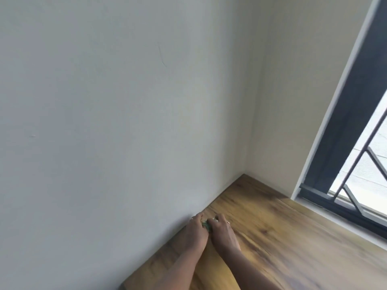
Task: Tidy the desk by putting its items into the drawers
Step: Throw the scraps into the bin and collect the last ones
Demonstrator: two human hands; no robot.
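Observation:
A small green and white item [207,223] lies on the wooden desk [282,237] close to the wall, mostly hidden between my hands. My left hand [194,230] curls around its left side, a ring on one finger. My right hand [222,230] closes over its right side, also with a ring. Both hands touch the item; what it is cannot be made out. No drawer shows in the head view.
A plain white wall [104,122] rises along the desk's left edge and meets a second wall at the far corner [245,174]. A dark-framed window [345,143] with metal bars stands at the right, above the desk's far edge.

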